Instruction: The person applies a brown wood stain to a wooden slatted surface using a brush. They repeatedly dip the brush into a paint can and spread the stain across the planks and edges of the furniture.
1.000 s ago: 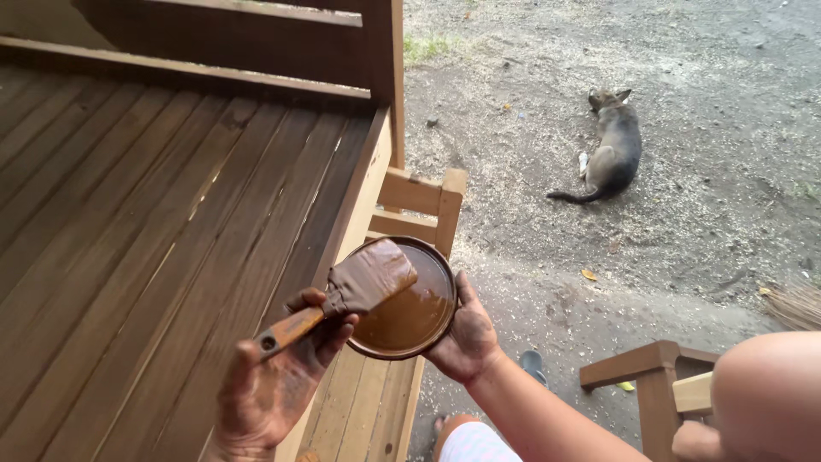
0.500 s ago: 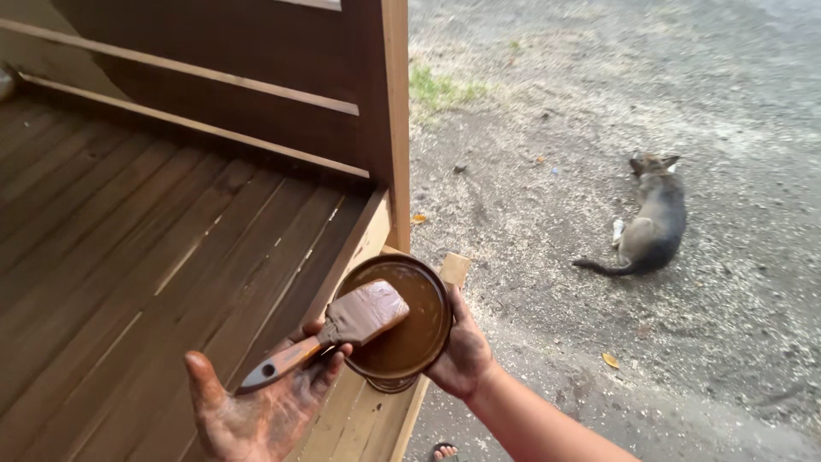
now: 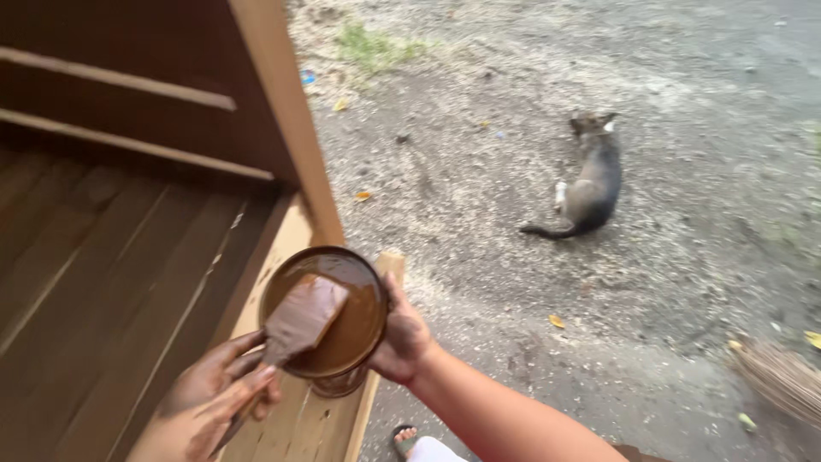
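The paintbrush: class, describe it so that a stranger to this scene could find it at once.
Start at the slatted wooden deck. At its pale edge, the right hand grips a round container of brown stain. The paintbrush lies across it, held by the left hand: flat, stain-coated bristles.

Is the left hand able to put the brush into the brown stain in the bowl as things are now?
Probably yes. The left hand holds the brush with its bristles already over the open bowl, which the right hand holds by the rim. Nothing covers the stain.
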`<action>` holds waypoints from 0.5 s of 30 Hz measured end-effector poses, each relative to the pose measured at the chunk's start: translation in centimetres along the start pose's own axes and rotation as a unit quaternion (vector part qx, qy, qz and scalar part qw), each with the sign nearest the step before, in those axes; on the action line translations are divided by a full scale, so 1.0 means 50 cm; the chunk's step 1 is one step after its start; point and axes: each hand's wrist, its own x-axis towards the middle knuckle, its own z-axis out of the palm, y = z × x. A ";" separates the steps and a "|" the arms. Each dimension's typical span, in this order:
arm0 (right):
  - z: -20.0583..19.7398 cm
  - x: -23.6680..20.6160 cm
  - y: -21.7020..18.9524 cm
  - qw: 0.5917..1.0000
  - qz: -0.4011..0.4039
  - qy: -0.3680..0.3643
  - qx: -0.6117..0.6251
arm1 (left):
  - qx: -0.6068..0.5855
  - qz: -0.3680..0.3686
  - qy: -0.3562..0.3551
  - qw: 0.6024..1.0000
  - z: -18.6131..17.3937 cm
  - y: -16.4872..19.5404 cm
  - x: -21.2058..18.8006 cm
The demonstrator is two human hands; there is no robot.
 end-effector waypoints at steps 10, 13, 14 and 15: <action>-0.007 0.041 -0.052 0.999 0.019 0.022 -0.022 | 0.154 0.087 0.104 0.979 0.109 0.117 -0.109; -0.009 0.074 -0.084 0.997 0.066 0.015 -0.023 | 0.089 0.084 0.131 0.984 0.129 0.149 -0.115; -0.007 0.089 -0.098 0.996 0.086 0.006 -0.021 | 0.083 0.108 0.138 0.981 0.133 0.158 -0.108; -0.003 0.104 -0.114 0.995 0.095 0.008 -0.022 | 0.076 0.132 0.146 0.977 0.137 0.168 -0.095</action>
